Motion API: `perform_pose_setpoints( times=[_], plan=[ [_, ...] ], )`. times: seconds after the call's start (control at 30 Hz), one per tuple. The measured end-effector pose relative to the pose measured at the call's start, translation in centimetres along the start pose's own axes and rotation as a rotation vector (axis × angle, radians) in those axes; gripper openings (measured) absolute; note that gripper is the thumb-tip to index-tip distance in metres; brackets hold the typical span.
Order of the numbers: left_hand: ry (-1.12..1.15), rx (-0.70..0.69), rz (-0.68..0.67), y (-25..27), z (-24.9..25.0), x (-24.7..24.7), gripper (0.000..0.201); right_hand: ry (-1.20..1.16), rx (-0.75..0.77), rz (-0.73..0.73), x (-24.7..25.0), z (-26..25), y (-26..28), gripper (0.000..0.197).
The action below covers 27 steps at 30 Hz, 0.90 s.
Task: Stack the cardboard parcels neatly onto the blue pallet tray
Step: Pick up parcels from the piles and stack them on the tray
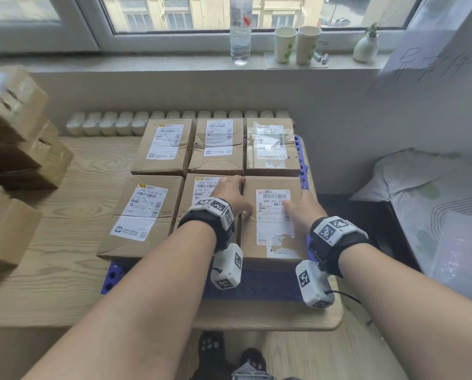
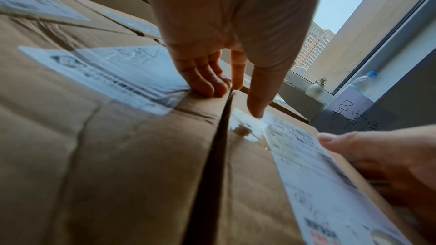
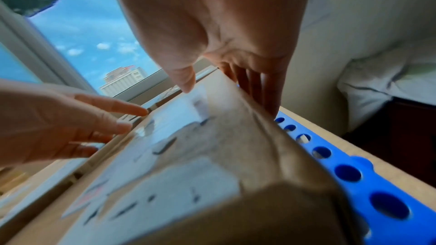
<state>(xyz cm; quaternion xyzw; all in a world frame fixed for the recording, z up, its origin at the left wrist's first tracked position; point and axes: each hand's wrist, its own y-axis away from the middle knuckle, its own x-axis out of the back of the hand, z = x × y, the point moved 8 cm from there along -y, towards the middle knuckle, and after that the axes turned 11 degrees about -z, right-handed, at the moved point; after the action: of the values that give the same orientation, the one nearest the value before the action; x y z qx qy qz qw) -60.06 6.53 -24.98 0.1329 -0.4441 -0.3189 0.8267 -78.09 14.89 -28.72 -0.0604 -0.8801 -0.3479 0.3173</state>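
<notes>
Several cardboard parcels with white labels lie in two rows on the blue pallet tray [image 1: 256, 286] [image 3: 349, 172]. Both hands are at the front right parcel [image 1: 270, 250] [image 2: 247, 183] [image 3: 212, 165], which sits level beside the others. My right hand [image 1: 298, 204] [image 3: 228, 98] grips it, thumb on the label and fingers down its right side. My left hand [image 1: 237, 193] [image 2: 235, 98] lies straight-fingered over the narrow gap. Three of its fingers rest on the front middle parcel [image 1: 193, 185] [image 2: 118, 156], the index finger reaches into the gap, and the thumb touches the right parcel's label.
A loose pile of more parcels [image 1: 15, 149] stands at the left of the wooden table [image 1: 72, 242]. On the windowsill behind are a bottle [image 1: 240, 31], two paper cups [image 1: 284, 45] and a small vase [image 1: 365, 48]. Bedding [image 1: 435, 201] lies to the right, past the table edge.
</notes>
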Motion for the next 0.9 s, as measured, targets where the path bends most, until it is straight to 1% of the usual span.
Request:
perform_pose_setpoints(
  times=[0.07, 0.17, 0.23, 0.27, 0.4, 0.57, 0.83, 0.9],
  plan=[
    [-0.044, -0.001, 0.011, 0.5, 0.2, 0.1, 0.069, 0.156, 0.042, 0.094, 0.9, -1.5, 0.8, 0.057],
    [-0.144, 0.004, 0.06, 1.6, -0.2, 0.9, 0.058, 0.454, 0.178, 0.199, 1.1, -4.8, 2.6, 0.052],
    [-0.212, 0.019, 0.092, 2.5, -0.8, 1.7, 0.054, 0.604, 0.261, 0.21, 0.2, -6.8, 3.6, 0.046],
    [-0.24, 0.024, 0.104, 3.0, -1.2, 2.2, 0.053, 0.651, 0.28, 0.199, -0.4, -7.6, 3.9, 0.045],
    [-0.289, 0.047, 0.144, 4.9, -3.1, 4.7, 0.052, 0.673, 0.337, 0.16, -2.4, -10.5, 5.2, 0.045],
    [-0.257, 0.085, 0.195, 8.1, -6.7, 8.1, 0.05, 0.706, 0.382, 0.126, -5.7, -14.8, 6.6, 0.045],
    [-0.19, 0.117, 0.313, 15.2, -16.0, 14.4, 0.04, 0.74, 0.482, 0.083, -14.7, -23.2, 11.2, 0.045],
    [-0.17, 0.141, 0.325, 16.9, -18.9, 16.1, 0.042, 0.736, 0.506, 0.077, -17.2, -25.6, 12.6, 0.045]
  ],
)
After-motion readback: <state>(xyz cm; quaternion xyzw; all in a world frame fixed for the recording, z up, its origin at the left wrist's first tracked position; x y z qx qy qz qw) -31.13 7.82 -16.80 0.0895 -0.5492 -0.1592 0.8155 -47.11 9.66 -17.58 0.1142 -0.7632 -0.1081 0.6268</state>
